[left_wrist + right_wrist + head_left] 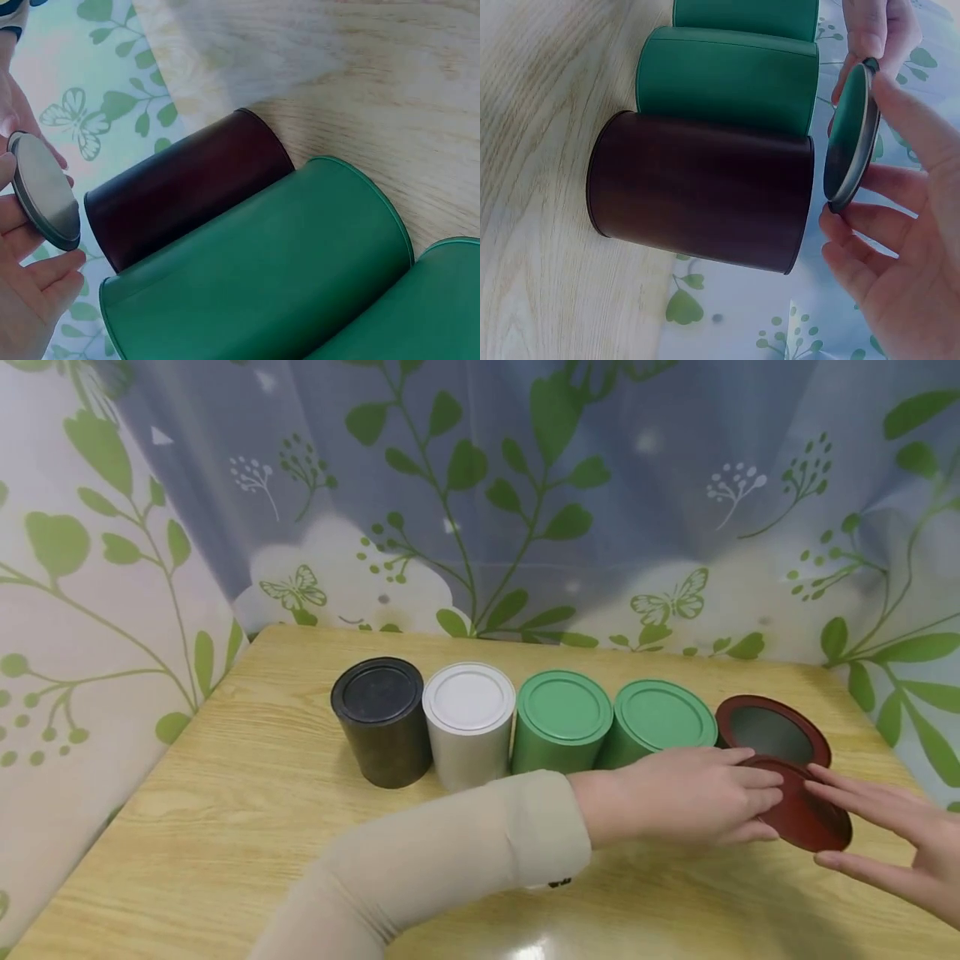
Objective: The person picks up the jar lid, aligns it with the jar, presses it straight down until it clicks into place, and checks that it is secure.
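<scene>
Both hands hold a round dark red lid (812, 817) by its edge, tilted just in front of the dark red can (823, 737). The can stands at the right end of a row, its top uncovered and its inside dark. My left hand (678, 797) reaches across from the left and pinches the lid's left edge. From the right, my right hand (907, 839) grips the opposite edge, thumb on one side and fingers on the other in the right wrist view. The lid's metallic underside (49, 187) shows in the left wrist view.
Left of the red can stand two lidded green cans (564, 706) (663, 714), a white can (468, 697) and a black can (378, 693), side by side. They stand on a wood-grain table (195, 827). Behind hangs a leaf-patterned curtain (480, 552).
</scene>
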A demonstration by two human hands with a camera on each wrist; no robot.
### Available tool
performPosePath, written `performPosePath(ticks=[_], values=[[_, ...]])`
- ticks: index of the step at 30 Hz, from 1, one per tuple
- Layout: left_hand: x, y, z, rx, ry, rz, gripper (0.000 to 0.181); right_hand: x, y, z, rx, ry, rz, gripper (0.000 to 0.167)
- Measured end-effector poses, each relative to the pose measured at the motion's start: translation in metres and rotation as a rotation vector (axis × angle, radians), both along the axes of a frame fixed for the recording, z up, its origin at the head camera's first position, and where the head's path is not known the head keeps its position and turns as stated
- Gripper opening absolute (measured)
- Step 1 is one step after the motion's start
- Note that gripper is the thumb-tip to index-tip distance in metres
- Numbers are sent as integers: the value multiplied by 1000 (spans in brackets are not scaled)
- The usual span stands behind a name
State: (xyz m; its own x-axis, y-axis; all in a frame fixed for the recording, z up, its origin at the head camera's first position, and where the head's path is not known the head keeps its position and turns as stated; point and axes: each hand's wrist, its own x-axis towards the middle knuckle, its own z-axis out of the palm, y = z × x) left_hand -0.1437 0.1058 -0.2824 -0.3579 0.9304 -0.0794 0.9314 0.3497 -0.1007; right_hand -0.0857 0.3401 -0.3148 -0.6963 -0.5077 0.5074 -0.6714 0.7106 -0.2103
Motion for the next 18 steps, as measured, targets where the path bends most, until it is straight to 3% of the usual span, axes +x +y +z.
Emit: performPosePath(ticks=[9,18], values=[[-11,17,3,-55,8,74,52,-11,4,-1,-24,-1,-42,74],[-20,29,1,-97,-1,157,51,-22,7,-4,29,-34,-98,69]])
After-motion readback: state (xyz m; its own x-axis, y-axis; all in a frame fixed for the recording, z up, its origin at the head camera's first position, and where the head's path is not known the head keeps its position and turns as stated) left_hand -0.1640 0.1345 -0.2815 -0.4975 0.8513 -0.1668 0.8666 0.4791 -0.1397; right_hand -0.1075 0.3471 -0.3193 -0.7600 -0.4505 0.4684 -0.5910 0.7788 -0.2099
